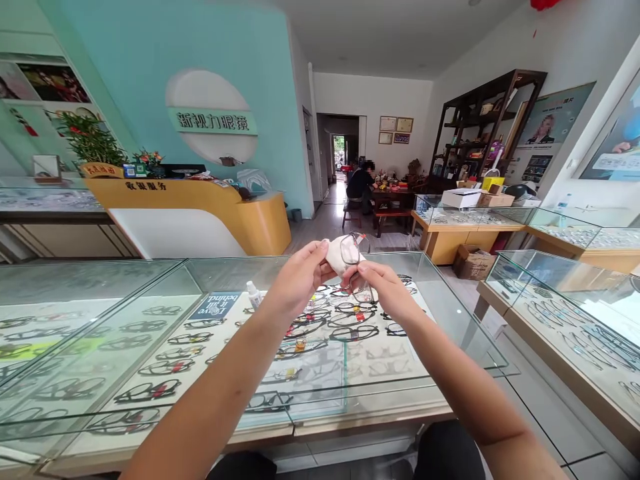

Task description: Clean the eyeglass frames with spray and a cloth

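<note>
Above the glass display case (320, 393) I hold a pair of eyeglasses (350, 249) up in front of me, tilted so one lens sits above the other. My right hand (377, 277) pinches the frame near its middle. In my left hand (303, 275) is a white cloth (338, 257), closed between thumb and fingers and touching or just behind the upper lens. A small red mark shows near the top of the frame. On the case, left of my hands, stands a white spray bottle (253, 294).
Rows of eyeglasses (175, 367) lie inside the case beneath my arms. A yellow counter (263, 223) stands ahead on the left. Another glass case (575, 320) is at my right. Farther back, a person (360, 183) sits by a wooden table, near a cardboard box (471, 262) on the floor.
</note>
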`<state>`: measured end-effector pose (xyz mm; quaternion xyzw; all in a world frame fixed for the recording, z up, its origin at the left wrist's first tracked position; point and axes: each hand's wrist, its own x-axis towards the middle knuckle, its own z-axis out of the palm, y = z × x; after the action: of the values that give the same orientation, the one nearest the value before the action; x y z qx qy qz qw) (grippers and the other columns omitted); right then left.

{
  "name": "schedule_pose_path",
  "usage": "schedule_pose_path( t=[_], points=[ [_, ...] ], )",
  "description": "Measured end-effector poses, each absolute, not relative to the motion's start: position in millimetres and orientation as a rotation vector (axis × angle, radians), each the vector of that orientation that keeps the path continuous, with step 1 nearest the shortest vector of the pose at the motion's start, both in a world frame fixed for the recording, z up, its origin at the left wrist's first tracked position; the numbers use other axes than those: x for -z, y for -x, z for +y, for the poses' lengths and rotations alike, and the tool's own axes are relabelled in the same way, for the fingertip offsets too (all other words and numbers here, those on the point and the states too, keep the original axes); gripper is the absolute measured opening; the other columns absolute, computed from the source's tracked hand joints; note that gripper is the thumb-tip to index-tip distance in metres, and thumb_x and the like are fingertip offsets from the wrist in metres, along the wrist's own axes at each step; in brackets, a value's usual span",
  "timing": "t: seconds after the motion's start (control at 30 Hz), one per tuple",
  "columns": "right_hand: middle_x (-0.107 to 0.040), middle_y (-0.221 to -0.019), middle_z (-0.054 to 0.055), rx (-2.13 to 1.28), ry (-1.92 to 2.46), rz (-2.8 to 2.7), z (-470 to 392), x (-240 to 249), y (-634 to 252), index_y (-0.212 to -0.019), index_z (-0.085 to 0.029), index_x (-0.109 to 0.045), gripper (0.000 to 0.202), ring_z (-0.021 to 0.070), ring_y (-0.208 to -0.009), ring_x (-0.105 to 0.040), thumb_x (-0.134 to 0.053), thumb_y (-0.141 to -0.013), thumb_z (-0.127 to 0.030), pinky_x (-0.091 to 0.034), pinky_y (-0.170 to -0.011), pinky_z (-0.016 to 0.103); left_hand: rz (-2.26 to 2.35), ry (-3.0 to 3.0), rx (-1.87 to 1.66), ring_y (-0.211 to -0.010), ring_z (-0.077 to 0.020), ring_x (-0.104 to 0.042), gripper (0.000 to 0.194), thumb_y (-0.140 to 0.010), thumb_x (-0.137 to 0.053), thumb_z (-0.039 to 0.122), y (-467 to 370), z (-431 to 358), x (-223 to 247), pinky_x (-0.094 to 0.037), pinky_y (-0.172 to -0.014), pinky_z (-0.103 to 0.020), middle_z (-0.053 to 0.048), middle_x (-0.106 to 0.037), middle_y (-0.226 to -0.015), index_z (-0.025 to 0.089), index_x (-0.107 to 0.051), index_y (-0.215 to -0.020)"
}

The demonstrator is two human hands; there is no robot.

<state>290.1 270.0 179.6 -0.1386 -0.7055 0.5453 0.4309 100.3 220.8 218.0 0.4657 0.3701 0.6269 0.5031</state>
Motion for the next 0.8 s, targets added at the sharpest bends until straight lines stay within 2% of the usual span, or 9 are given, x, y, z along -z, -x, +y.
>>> schedule_pose_path(
  t=[0.13, 0.23, 0.33, 0.43, 0.53, 0.67, 0.8],
  points=[
    [-0.075, -0.096, 0.006, -1.374, 0.348, -1.777, 267.2, -175.5, -286.3, -0.097, -0.019, -0.079, 0.044, 0.0188, -0.084, -0.067, -0.058, -0.108, -0.057, -0.050, -0.086, 0.034, 0.903, -1.163, -1.527, -0.080, -0.0172, -0.070, 0.040, -0.091, -0.080, 0.056, -102.8, 224.7, -207.6, -0.057, -0.077, -0.031, -0.005, -0.076, -0.093, 0.017, -0.071, -0.099],
    [-0.076, -0.094, 0.006, -1.378, 0.355, -1.777, 266.9, -171.0, -285.0, -0.098, -0.019, -0.079, 0.046, 0.0191, -0.084, -0.066, -0.057, -0.108, -0.058, -0.050, -0.086, 0.034, 0.971, -1.196, -1.574, -0.074, -0.0141, -0.062, 0.043, -0.085, -0.085, 0.058, -103.5, 228.5, -199.1, -0.052, -0.070, -0.028, -0.003, -0.071, -0.088, 0.018, -0.071, -0.093],
    [-0.077, -0.098, 0.007, -1.392, 0.344, -1.815, 267.7, -167.5, -284.5, -0.099, -0.019, -0.079, 0.047, 0.0191, -0.085, -0.067, -0.057, -0.108, -0.059, -0.050, -0.087, 0.035, 1.018, -1.203, -1.671, -0.069, -0.0104, -0.052, 0.048, -0.078, -0.093, 0.055, -104.1, 232.0, -193.2, -0.044, -0.063, -0.026, 0.001, -0.063, -0.081, 0.018, -0.062, -0.081],
    [-0.076, -0.100, 0.007, -1.416, 0.324, -1.823, 267.2, -167.5, -283.8, -0.101, -0.019, -0.080, 0.046, 0.0189, -0.085, -0.068, -0.057, -0.108, -0.058, -0.050, -0.087, 0.035, 1.040, -1.199, -1.709, -0.061, -0.0076, -0.043, 0.059, -0.073, -0.098, 0.056, -104.6, 234.1, -190.4, -0.035, -0.057, -0.025, 0.006, -0.053, -0.072, 0.020, -0.051, -0.077],
    [-0.076, -0.097, 0.006, -1.437, 0.310, -1.797, 266.5, -168.7, -282.7, -0.100, -0.019, -0.080, 0.045, 0.0185, -0.083, -0.068, -0.059, -0.107, -0.059, -0.052, -0.085, 0.034, 1.076, -1.171, -1.652, -0.057, -0.0084, -0.047, 0.063, -0.070, -0.098, 0.060, -104.3, 233.8, -189.9, -0.036, -0.057, -0.025, 0.007, -0.060, -0.070, 0.022, -0.052, -0.090],
    [-0.075, -0.095, 0.006, -1.454, 0.303, -1.791, 268.7, -166.1, -282.5, -0.100, -0.019, -0.079, 0.047, 0.0187, -0.082, -0.068, -0.061, -0.106, -0.062, -0.053, -0.085, 0.035, 1.095, -1.263, -1.451, -0.053, -0.0122, -0.056, 0.062, -0.079, -0.092, 0.063, -101.6, 231.6, -190.5, -0.043, -0.059, -0.029, 0.003, -0.069, -0.071, 0.020, -0.062, -0.113],
    [-0.077, -0.096, 0.006, -1.439, 0.302, -1.831, 272.5, -160.0, -284.2, -0.100, -0.019, -0.078, 0.048, 0.0183, -0.082, -0.067, -0.059, -0.107, -0.063, -0.052, -0.087, 0.035, 0.992, -1.315, -1.302, -0.057, -0.0143, -0.060, 0.052, -0.085, -0.087, 0.063, -99.0, 229.9, -192.5, -0.048, -0.061, -0.030, 0.002, -0.065, -0.066, 0.019, -0.067, -0.102]
  ],
)
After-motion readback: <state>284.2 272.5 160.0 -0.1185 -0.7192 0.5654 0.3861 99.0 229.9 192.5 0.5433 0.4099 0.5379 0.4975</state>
